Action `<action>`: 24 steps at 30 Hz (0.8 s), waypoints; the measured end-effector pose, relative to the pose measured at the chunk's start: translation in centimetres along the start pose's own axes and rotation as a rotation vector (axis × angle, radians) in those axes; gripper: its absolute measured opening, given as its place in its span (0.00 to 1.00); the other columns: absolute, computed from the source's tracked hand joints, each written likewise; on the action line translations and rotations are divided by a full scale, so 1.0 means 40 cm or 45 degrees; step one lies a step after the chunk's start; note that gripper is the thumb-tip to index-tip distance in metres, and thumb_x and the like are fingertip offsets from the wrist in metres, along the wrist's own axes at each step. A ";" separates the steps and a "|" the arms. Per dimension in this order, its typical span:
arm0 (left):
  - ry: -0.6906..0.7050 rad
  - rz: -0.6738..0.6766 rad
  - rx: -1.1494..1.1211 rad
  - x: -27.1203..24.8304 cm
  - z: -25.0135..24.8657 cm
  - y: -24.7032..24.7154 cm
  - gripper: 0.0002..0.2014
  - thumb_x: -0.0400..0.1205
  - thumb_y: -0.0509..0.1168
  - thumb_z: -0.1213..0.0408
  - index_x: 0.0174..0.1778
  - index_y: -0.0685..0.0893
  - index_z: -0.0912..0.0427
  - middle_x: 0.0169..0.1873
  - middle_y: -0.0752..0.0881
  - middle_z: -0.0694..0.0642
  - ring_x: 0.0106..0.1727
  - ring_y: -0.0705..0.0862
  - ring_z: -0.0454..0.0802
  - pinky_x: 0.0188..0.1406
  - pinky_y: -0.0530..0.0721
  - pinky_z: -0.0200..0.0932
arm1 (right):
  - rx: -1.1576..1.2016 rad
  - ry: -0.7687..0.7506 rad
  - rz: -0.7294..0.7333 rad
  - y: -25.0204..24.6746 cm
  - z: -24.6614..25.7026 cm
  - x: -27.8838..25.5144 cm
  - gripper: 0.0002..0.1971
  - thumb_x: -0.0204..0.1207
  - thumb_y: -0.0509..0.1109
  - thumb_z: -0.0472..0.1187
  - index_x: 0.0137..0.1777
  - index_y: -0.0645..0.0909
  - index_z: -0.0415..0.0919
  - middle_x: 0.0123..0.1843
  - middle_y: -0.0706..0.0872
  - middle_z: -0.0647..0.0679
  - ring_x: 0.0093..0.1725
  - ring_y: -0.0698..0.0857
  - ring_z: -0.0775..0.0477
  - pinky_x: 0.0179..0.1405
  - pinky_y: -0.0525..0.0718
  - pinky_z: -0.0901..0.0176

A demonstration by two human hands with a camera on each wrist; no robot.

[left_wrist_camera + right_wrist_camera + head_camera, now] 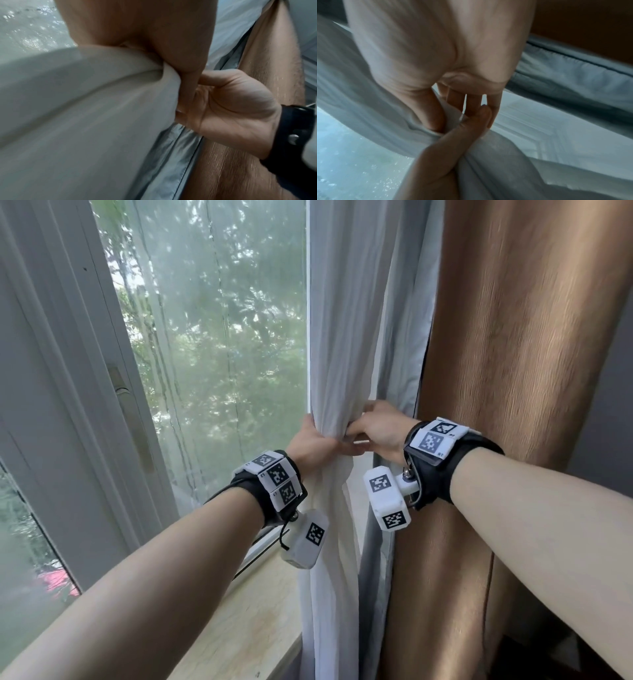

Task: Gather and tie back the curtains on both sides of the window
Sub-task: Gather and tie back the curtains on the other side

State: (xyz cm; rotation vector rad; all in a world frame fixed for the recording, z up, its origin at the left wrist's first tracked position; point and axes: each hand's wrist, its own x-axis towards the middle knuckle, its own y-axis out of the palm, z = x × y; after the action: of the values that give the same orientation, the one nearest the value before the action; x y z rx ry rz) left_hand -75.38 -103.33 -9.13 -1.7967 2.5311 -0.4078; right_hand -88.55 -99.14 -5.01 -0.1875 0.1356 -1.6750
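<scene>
White curtain (pixel 337 364) gripped, bunched, by left hand (pixel 313 445) and right hand (pixel 378 428). Folds to be kept tight between hands; no tie seen.

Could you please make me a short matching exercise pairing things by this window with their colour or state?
Things:
1. sheer curtain
2. heavy curtain
3. windowsill
4. left hand

Descriptions:
A. brown, hanging at the right
B. pale wood tone, under the window
C. white, bunched between both hands
D. closed round the white fabric

Pairs: 1-C, 2-A, 3-B, 4-D
</scene>
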 end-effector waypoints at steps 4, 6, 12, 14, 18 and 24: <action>-0.039 -0.001 0.155 -0.016 -0.014 -0.007 0.18 0.71 0.82 0.71 0.57 0.92 0.59 0.50 0.93 0.56 0.52 0.92 0.53 0.51 0.91 0.45 | 0.018 0.018 0.026 -0.008 0.008 -0.014 0.15 0.72 0.69 0.16 0.56 0.84 0.27 0.46 0.87 0.30 0.45 0.87 0.34 0.51 0.86 0.41; -0.065 -0.040 0.192 -0.021 -0.015 -0.008 0.16 0.70 0.82 0.72 0.54 0.93 0.62 0.45 0.92 0.57 0.46 0.90 0.54 0.44 0.89 0.45 | -0.028 0.040 -0.064 -0.020 0.007 -0.007 0.11 0.71 0.75 0.22 0.52 0.86 0.31 0.44 0.91 0.34 0.45 0.90 0.37 0.51 0.89 0.46; -0.127 -0.016 0.155 -0.036 -0.024 -0.012 0.21 0.67 0.84 0.67 0.56 0.91 0.62 0.46 0.93 0.60 0.46 0.92 0.57 0.46 0.93 0.50 | -0.135 0.151 -0.214 -0.040 0.001 0.004 0.44 0.67 0.87 0.40 0.82 0.69 0.39 0.75 0.79 0.45 0.73 0.77 0.42 0.63 0.86 0.41; -0.148 0.057 0.101 -0.044 -0.028 -0.009 0.22 0.66 0.84 0.69 0.56 0.92 0.65 0.44 0.94 0.61 0.45 0.94 0.58 0.50 0.94 0.55 | -0.087 0.192 -0.080 -0.035 0.002 -0.001 0.37 0.70 0.82 0.37 0.80 0.75 0.40 0.76 0.82 0.44 0.73 0.79 0.40 0.58 0.87 0.42; -0.170 0.124 0.070 -0.051 -0.035 0.002 0.22 0.68 0.84 0.71 0.59 0.91 0.64 0.49 0.94 0.62 0.48 0.94 0.58 0.52 0.94 0.55 | -0.051 0.079 -0.113 -0.018 0.004 -0.017 0.17 0.81 0.64 0.21 0.65 0.85 0.32 0.60 0.91 0.35 0.54 0.88 0.37 0.39 0.87 0.50; -0.096 0.015 0.082 -0.032 -0.018 0.009 0.49 0.48 0.87 0.54 0.69 0.83 0.58 0.58 0.92 0.56 0.57 0.92 0.54 0.59 0.92 0.54 | -0.088 0.050 0.010 -0.027 0.021 -0.047 0.08 0.75 0.67 0.17 0.46 0.84 0.27 0.37 0.89 0.35 0.33 0.89 0.43 0.31 0.86 0.54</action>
State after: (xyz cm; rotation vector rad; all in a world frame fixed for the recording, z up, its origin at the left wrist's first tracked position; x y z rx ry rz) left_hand -75.40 -101.86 -8.70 -1.7400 2.4483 -0.4074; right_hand -89.22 -97.14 -4.06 -0.2063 0.2239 -1.6679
